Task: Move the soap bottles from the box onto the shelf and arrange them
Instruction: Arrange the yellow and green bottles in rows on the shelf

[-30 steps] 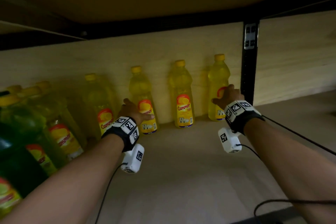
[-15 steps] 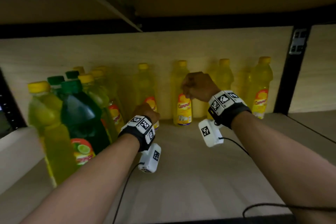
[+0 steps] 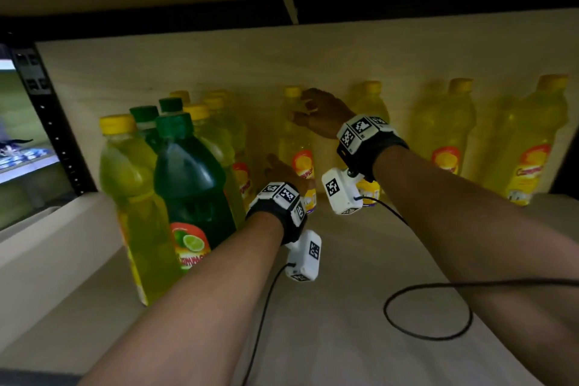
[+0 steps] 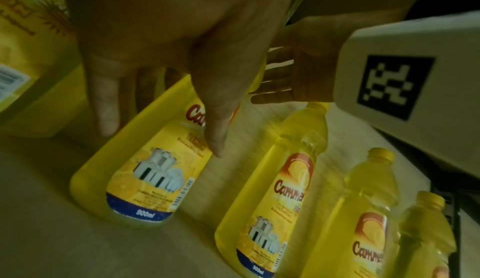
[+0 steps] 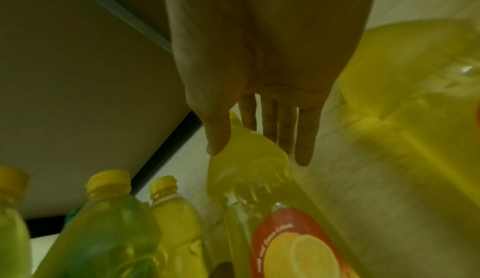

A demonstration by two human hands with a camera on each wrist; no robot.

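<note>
Yellow soap bottles stand in a row against the shelf's back wall. Both hands are at one of them, the yellow bottle. My left hand is low at its label, thumb lying straight across the front and fingers straight along its left side. My right hand is at its neck. There the thumb is on one side of the shoulder and straight fingers are on the other. Neither hand is curled tight. No box is in view.
A tight cluster of bottles, with a green bottle in front, fills the shelf's left end. More yellow bottles stand spaced out to the right. A black upright bounds the left, and a cable loop lies on the shelf board.
My right hand left the far-right bottle, crossed leftward as a fist, and now has straight fingers at the neck of the bottle my left hand touches. The view swung left and closer.
</note>
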